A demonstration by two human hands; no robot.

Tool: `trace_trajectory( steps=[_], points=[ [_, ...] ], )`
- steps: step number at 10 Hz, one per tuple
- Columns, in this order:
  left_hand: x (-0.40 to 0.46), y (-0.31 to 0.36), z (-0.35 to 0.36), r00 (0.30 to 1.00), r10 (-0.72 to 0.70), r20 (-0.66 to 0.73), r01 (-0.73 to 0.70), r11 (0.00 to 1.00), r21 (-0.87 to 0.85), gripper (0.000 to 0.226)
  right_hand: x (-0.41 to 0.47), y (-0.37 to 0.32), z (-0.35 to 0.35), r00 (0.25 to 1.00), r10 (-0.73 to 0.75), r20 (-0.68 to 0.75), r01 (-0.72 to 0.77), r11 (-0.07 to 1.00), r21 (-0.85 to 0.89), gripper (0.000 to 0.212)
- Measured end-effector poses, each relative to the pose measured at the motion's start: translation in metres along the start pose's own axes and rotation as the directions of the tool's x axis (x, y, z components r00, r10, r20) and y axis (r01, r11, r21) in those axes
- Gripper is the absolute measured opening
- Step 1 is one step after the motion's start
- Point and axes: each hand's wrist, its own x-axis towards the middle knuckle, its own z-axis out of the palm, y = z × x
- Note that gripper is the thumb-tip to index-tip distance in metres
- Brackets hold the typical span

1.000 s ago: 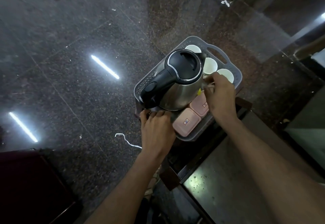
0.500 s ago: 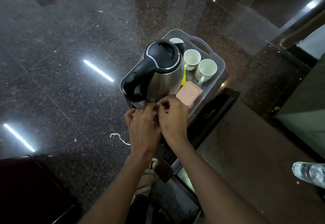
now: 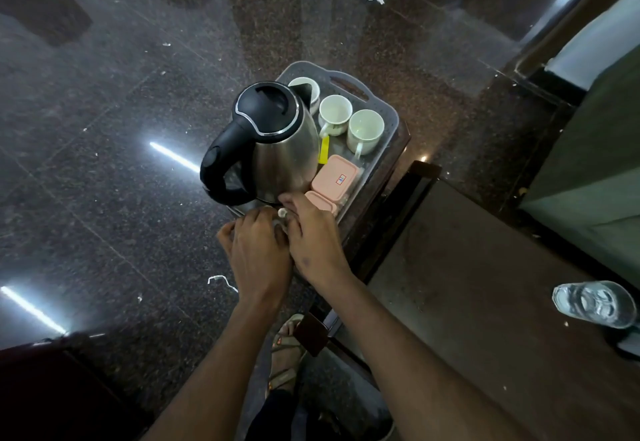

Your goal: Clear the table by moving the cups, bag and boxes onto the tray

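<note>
A grey plastic tray (image 3: 391, 122) sits at the far end of the dark table (image 3: 485, 302). On it stand a steel kettle with a black lid (image 3: 277, 150), three white cups (image 3: 335, 111) in a row along the far side, a yellow sachet (image 3: 324, 154) and two pink lidded boxes (image 3: 334, 174), one partly under my right hand. My left hand (image 3: 258, 253) and my right hand (image 3: 313, 236) are side by side at the tray's near edge, fingers curled over the rim. A small white object shows between my thumbs. The near rim itself is hidden.
A clear drinking glass (image 3: 594, 304) stands at the table's right edge. Polished dark stone floor lies to the left and beyond the tray. My sandalled foot (image 3: 285, 347) is below the table corner. A bed or sofa edge (image 3: 588, 163) is at the right.
My right hand left the cups and came down to the tray's near edge beside my left hand. The view shifted right, bringing the glass into sight.
</note>
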Motion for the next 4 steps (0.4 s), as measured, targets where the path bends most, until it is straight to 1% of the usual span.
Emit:
trace_trajectory(
  steps=[1, 2, 3, 4],
  points=[
    [-0.003, 0.001, 0.000, 1.000, 0.003, -0.016, -0.003, 1.000, 0.000, 0.007, -0.006, 0.003, -0.007, 0.999, -0.037, 0.008, 0.037, 0.999, 0.030, 0.035],
    [-0.006, 0.007, -0.001, 1.000, 0.003, -0.025, -0.002, 1.000, 0.013, 0.020, -0.014, 0.008, -0.014, 0.999, -0.051, -0.004, 0.051, 0.999, -0.010, 0.035],
    [-0.010, 0.017, -0.006, 1.000, -0.002, -0.018, 0.003, 1.000, 0.031, 0.032, -0.026, 0.014, -0.029, 0.996, -0.051, -0.072, 0.048, 0.998, -0.049, 0.035],
    [-0.019, 0.024, -0.007, 1.000, 0.016, -0.023, -0.015, 0.999, 0.047, 0.048, -0.042, 0.025, -0.046, 0.984, -0.104, -0.144, 0.094, 0.993, -0.073, 0.034]
  ],
)
